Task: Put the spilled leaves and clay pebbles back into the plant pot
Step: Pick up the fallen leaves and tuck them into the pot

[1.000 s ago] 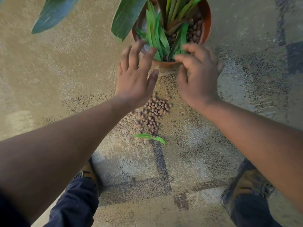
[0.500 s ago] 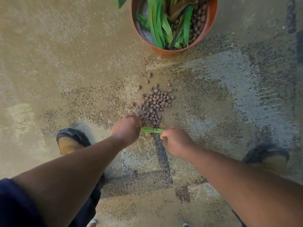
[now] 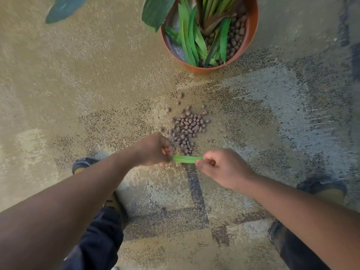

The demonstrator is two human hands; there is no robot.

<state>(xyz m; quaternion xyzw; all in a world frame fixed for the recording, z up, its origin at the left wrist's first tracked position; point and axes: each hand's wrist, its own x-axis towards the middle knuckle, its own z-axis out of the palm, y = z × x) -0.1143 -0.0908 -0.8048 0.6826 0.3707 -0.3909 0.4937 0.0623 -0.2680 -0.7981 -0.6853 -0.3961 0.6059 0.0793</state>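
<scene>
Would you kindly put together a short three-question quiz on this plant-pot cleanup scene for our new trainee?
1. True or false: the spilled leaf is pinched at both ends, by the left hand and the right hand.
2. Where do the spilled clay pebbles lie? A) on the carpet between the hands and the plant pot; B) in the right hand; C) behind the pot.
3. Fill in: the pot holds green leaves and brown ____.

Key: 1 true; 2 A; 3 pebbles.

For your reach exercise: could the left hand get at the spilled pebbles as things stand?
Probably not yet: the left hand is beside the pebbles, nothing between, but its fingers pinch the leaf.
</scene>
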